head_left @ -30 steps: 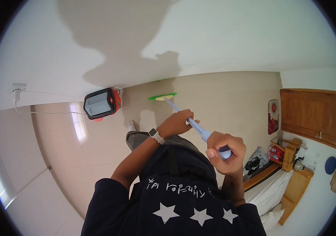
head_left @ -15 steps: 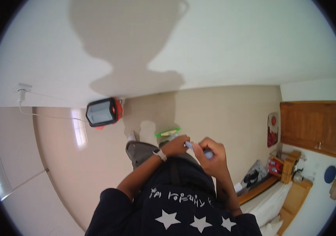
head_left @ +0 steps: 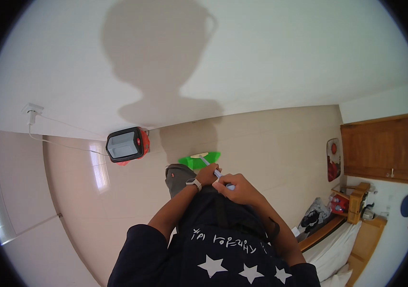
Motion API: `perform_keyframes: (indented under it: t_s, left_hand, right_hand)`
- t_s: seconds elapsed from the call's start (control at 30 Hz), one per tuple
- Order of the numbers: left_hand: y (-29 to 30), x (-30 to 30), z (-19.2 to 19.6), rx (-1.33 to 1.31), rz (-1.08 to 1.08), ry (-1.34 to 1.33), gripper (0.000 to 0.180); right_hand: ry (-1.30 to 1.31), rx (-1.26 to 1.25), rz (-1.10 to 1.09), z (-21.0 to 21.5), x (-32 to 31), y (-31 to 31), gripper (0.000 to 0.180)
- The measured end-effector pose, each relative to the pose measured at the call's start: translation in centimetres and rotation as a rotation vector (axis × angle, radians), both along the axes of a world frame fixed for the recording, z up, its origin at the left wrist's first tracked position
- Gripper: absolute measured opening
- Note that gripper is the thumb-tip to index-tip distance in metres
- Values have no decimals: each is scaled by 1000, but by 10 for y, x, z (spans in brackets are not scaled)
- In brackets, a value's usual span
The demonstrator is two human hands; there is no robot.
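Note:
A broom with green bristles (head_left: 193, 162), a cream head and a pale blue handle (head_left: 205, 160) reaches down to the floor ahead of my feet. My left hand (head_left: 207, 175), with a pale-banded watch on the wrist, is closed round the handle on the side nearer the bristles. Behind it my right hand (head_left: 240, 189) grips the handle close to its upper end. The handle slants from the bristles back toward my body. My grey trousers (head_left: 179, 178) show just left of the hands.
Along the wall, left of the broom, stands a black-rimmed bin (head_left: 127, 145) with a red liner. A white cable runs from a wall socket (head_left: 33, 109) behind it. At the right are a patterned mat (head_left: 333, 159), a wooden door (head_left: 381, 148) and a bed (head_left: 334, 244).
Both hands have moved left, the right one more, bringing them closer together. The broom's bristles have turned to show broader and fanned out. The view has shifted slightly.

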State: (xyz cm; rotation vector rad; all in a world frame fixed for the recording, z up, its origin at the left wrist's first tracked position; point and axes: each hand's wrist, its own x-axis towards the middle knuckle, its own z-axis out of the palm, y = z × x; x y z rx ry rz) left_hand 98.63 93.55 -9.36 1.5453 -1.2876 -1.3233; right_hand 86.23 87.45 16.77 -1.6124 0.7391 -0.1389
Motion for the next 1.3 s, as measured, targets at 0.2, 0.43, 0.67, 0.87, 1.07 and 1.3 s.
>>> perform_keyframes:
  t_s: [0.2, 0.43, 0.67, 0.87, 1.07, 1.3]
  left_hand:
    - [10, -4, -11, -112, -163, -115, 13]
    - [5, -11, -14, -191, -191, -133, 12]
    - [-7, -12, -10, 31, -370, -291, 28]
    - [-10, -23, -6, -52, -475, -380, 22]
    - [-28, -39, -25, -333, -384, 6, 15]
    - [-96, -89, 7, -464, -340, 164, 3]
  right_hand:
    - [36, -18, 24, -8, -14, 19, 33]
    - [26, -122, 10, -14, -24, 20, 30]
    - [-17, -134, -122, -20, -35, 20, 36]
    - [-13, -201, -89, -21, -48, 26, 27]
    - [29, -247, -61, -7, -51, 22, 30]
    - [41, -603, 27, -20, -49, 26, 28]
